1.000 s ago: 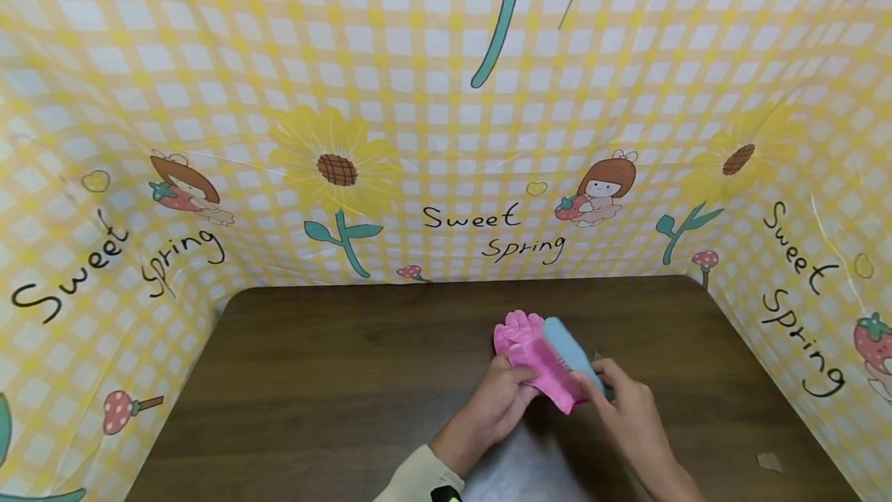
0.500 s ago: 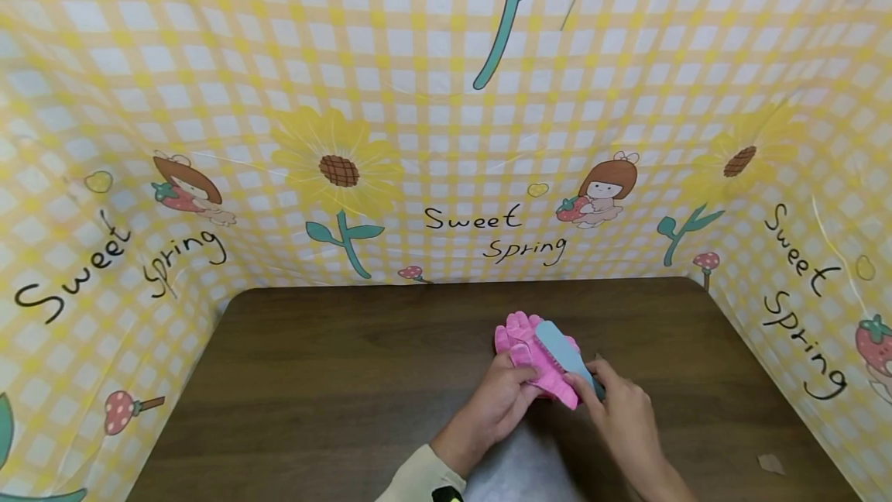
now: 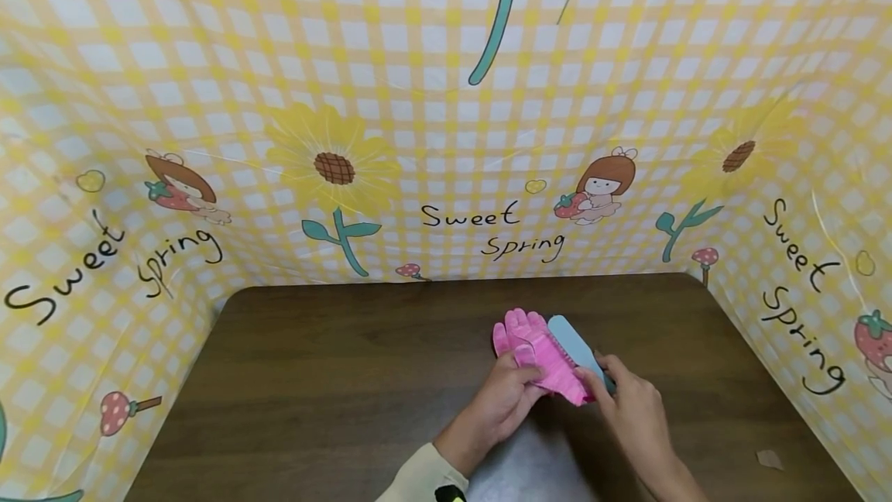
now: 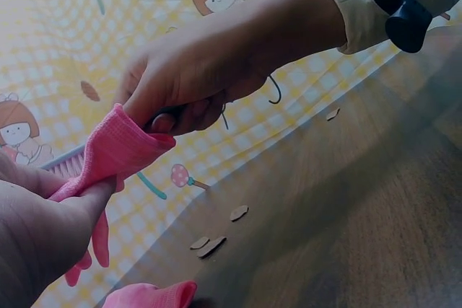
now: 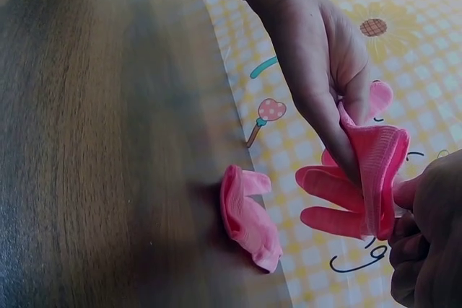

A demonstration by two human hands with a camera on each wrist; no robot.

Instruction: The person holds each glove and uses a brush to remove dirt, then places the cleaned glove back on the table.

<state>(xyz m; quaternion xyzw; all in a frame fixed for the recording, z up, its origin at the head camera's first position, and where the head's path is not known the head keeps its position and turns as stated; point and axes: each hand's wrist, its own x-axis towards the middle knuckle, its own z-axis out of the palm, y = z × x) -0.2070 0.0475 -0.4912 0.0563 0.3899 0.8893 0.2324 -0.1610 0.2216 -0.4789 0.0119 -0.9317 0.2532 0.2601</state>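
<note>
A pink glove (image 3: 540, 355) is pinched between the thumb and fingers of my left hand (image 3: 503, 401), its fingers pointing away over the table. My right hand (image 3: 637, 413) grips a light blue brush (image 3: 574, 345) by its dark handle. In the head view the brush head lies along the glove's right edge, bristles toward the glove. Pale bristles also show behind the glove in the left wrist view. The right thumb is right at the glove's cuff (image 5: 390, 149). A second pink glove (image 5: 249, 221) lies on the table under the hands; the head view hides it.
The dark wooden table (image 3: 334, 378) is bounded by a yellow checked cloth (image 3: 418, 138) at the back and both sides. Small brown flakes (image 4: 239, 212) lie on the table, one scrap (image 3: 770, 460) near the right front.
The brush swept left over the glove half a second ago, then back right to the glove's edge. The left hand keeps its hold on the glove in nearly the same place.
</note>
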